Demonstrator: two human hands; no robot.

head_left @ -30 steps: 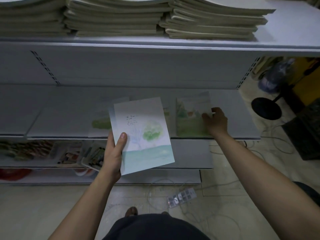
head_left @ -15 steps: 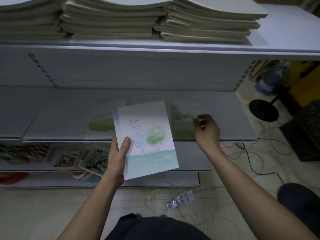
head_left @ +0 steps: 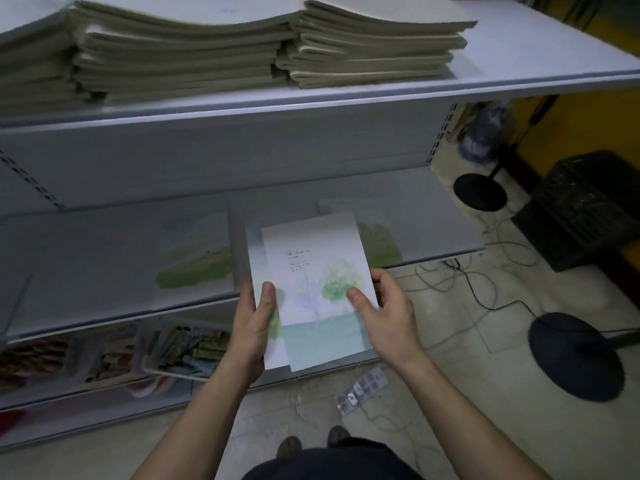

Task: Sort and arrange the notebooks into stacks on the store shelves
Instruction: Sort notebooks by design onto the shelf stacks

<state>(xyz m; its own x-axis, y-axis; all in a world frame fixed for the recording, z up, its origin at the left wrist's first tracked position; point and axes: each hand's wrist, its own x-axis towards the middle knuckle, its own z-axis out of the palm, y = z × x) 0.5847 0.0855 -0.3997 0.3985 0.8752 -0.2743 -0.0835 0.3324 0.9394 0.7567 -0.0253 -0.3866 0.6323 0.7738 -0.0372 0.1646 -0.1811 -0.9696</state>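
Both hands point(head_left: 251, 327) point(head_left: 388, 317) grip notebooks point(head_left: 311, 289) — lower cover mostly hidden

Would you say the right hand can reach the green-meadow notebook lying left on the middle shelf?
Probably not yet: that right hand pinches the pale tree-cover notebook; the left hand sits between.
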